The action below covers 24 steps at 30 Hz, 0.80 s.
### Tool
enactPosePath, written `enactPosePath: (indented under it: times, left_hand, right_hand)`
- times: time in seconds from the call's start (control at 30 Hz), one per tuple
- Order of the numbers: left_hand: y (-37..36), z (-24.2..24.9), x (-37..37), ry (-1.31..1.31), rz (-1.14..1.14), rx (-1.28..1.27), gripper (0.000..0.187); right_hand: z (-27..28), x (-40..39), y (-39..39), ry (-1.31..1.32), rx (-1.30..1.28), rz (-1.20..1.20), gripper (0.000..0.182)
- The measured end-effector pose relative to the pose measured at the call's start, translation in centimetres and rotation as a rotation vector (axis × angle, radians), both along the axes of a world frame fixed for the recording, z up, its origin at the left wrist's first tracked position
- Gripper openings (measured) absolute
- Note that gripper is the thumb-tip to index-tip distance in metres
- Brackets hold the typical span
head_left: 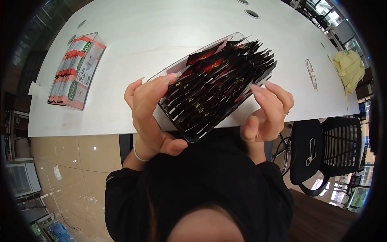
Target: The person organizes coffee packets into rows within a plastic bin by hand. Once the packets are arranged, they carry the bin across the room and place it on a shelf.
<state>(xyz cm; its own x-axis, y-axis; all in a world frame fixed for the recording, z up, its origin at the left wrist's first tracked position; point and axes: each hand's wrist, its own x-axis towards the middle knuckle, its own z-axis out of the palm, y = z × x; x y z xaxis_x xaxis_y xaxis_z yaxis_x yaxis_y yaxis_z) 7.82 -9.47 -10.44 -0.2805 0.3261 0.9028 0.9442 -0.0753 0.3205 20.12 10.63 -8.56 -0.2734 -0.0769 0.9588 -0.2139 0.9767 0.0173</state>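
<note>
A clear plastic box (191, 138), tilted at the table's front edge, is packed with a row of shiny black sachets (213, 86) bearing red and yellow print. Their crimped ends fan out at the upper right. My left hand (148, 105) is at the box's left side, fingertips touching the sachets' near-left ends and thumb well apart below. On the other side, my right hand (269, 108) has its fingers bent and apart, with the fingertips against the right edge of the sachets. Neither hand encloses anything visible.
At the left of the white table (133, 44) stands another clear box (93, 60) of red and white packets (70, 74). A slim clear object (311, 74) and a yellow cloth (348, 70) lie at the right. A black chair (308, 151) is by the table's right front.
</note>
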Motion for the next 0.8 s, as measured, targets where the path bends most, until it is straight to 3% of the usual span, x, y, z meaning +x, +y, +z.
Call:
enactPosePath:
  times: [0.3, 0.8]
  left_hand:
    - [0.16, 0.11, -0.11, 0.017, -0.013, 0.012, 0.083]
    - [0.31, 0.11, -0.07, 0.032, 0.008, 0.010, 0.080]
  right_hand:
    - [-0.65, -0.71, -0.15, 0.095, -0.087, 0.036, 0.036]
    - [-0.45, -1.19, -0.29, 0.023, -0.066, -0.017, 0.030]
